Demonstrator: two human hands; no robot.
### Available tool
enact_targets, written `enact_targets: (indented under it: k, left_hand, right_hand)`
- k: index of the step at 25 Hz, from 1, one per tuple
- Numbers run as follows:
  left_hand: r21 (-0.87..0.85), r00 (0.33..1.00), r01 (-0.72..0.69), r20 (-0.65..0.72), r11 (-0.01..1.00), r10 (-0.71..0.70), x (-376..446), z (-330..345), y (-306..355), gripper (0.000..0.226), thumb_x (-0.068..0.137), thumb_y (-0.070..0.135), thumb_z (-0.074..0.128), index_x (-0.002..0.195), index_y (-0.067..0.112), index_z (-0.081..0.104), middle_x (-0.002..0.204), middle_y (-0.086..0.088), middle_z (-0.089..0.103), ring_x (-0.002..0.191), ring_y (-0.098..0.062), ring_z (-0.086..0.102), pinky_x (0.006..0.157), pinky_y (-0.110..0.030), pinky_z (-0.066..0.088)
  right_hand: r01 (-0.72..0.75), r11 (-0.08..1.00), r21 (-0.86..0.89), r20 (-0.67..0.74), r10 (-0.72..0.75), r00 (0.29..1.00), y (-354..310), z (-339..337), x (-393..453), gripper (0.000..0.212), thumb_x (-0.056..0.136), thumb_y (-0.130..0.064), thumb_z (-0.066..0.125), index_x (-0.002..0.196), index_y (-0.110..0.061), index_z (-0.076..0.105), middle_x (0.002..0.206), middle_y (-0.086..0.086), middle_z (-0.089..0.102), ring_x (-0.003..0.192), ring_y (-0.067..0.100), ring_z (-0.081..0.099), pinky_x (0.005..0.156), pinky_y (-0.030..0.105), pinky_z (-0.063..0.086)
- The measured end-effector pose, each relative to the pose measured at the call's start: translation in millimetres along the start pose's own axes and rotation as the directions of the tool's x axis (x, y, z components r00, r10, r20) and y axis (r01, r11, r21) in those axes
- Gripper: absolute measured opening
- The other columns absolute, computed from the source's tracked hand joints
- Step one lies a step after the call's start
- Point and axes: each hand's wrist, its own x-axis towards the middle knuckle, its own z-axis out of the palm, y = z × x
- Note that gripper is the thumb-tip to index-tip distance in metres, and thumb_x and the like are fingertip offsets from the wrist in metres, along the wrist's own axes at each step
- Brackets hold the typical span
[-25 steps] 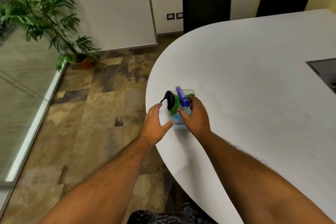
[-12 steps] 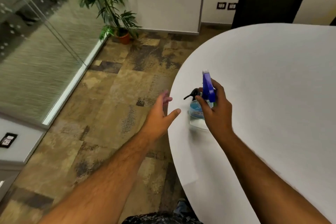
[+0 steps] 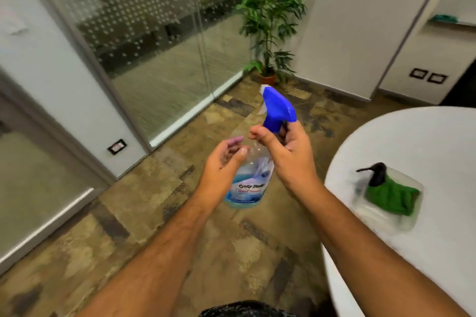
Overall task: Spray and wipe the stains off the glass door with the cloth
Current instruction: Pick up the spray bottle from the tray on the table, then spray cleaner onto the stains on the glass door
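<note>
I'm holding the spray bottle (image 3: 253,170) by its neck in my right hand (image 3: 288,159), nozzle aiming at eleven o'clock toward the glass door (image 3: 164,59); my left hand (image 3: 224,165) is cupping open beside it.

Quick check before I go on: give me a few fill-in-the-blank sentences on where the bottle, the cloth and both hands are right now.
1. The right hand grips the clear spray bottle by its neck, just under the ____ trigger head.
2. The green cloth lies in a clear plastic tray on the ____ table.
3. The open left hand is beside the bottle, holding ____.
4. The potted plant stands in the corner beside the ____ wall.

Missing words: blue; white; nothing; glass
</note>
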Motion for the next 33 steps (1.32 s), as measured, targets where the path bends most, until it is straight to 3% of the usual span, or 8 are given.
enact_targets:
  k: [2,5,9,13,19,22,29,33]
  left_hand:
    - [0.025,0.999,-0.012,-0.03,1.0,0.013,-27,-62,16,0.024,0.095,0.021,0.068,0.118,0.018,0.073,0.107,0.01,0.082,0.102,-0.001,0.073,0.09,-0.017,0.056]
    - [0.137,0.998,-0.028,-0.058,0.99,0.037,-74,-164,41,0.023,0.084,0.024,0.077,0.107,0.028,0.076,0.099,0.01,0.081,0.097,-0.003,0.072,0.089,-0.017,0.057]
    - [0.316,0.985,-0.04,-0.146,0.948,0.09,-128,-289,62,0.038,0.079,0.027,0.089,0.115,0.027,0.077,0.105,0.012,0.08,0.098,0.006,0.071,0.093,-0.013,0.054]
    - [0.303,0.931,0.011,-0.352,0.953,0.101,-170,-377,72,0.042,0.079,0.027,0.089,0.119,0.022,0.077,0.107,0.012,0.081,0.096,0.001,0.071,0.093,-0.017,0.056]
    - [0.376,0.83,0.084,-0.539,0.923,0.144,-211,-505,68,0.037,0.084,0.016,0.088,0.117,0.024,0.075,0.11,0.018,0.077,0.096,0.012,0.065,0.088,-0.007,0.049]
    - [0.392,0.775,0.118,-0.611,0.912,0.163,-212,-577,73,0.037,0.085,0.013,0.088,0.12,0.019,0.075,0.111,0.017,0.077,0.098,0.012,0.067,0.092,-0.008,0.049]
    - [0.38,0.633,0.19,-0.752,0.905,0.182,-170,-749,100,0.039,0.085,0.005,0.088,0.121,0.013,0.073,0.115,-0.005,0.079,0.105,-0.008,0.072,0.099,-0.018,0.054]
    - [0.364,0.533,0.135,-0.811,0.921,0.243,-130,-832,122,0.04,0.089,0.002,0.083,0.126,0.012,0.073,0.124,-0.008,0.079,0.118,-0.021,0.074,0.107,-0.034,0.057]
  right_hand:
    - [-0.001,0.994,0.112,0.012,0.0,1.0,-14,63,-9,0.031,0.099,0.003,0.07,0.126,0.009,0.059,0.104,0.031,0.075,0.087,0.019,0.079,0.085,0.027,0.063]
    - [-0.015,0.968,0.249,0.076,-0.004,0.997,-29,165,-29,0.019,0.101,-0.001,0.067,0.119,-0.007,0.065,0.092,0.011,0.075,0.079,0.016,0.075,0.082,0.028,0.063]
    - [-0.06,0.96,0.275,0.217,-0.001,0.976,-43,305,-63,0.013,0.105,-0.006,0.064,0.11,-0.018,0.066,0.085,0.0,0.074,0.072,0.013,0.07,0.075,0.026,0.06]
    - [-0.14,0.937,0.32,0.34,0.024,0.94,-49,414,-90,0.013,0.1,-0.015,0.071,0.112,-0.018,0.068,0.084,-0.001,0.075,0.072,0.013,0.072,0.076,0.027,0.061]
    - [-0.291,0.944,0.155,0.644,0.127,0.754,-54,560,-101,0.023,0.081,-0.051,0.085,0.09,-0.032,0.076,0.085,-0.003,0.066,0.069,0.009,0.057,0.073,0.031,0.053]
    - [-0.272,0.95,0.156,0.684,0.095,0.723,-54,644,-99,0.028,0.078,-0.059,0.082,0.09,-0.034,0.076,0.088,-0.006,0.07,0.066,0.007,0.059,0.065,0.022,0.053]
    - [-0.244,0.917,0.316,0.667,-0.032,0.745,-55,854,-77,0.012,0.089,-0.044,0.078,0.082,-0.035,0.073,0.07,-0.007,0.064,0.053,0.006,0.055,0.054,0.018,0.047]
    - [-0.342,0.876,0.34,0.672,0.028,0.74,-71,956,-40,0.039,0.075,-0.062,0.079,0.088,-0.026,0.076,0.069,-0.007,0.067,0.057,0.008,0.059,0.05,0.019,0.047]
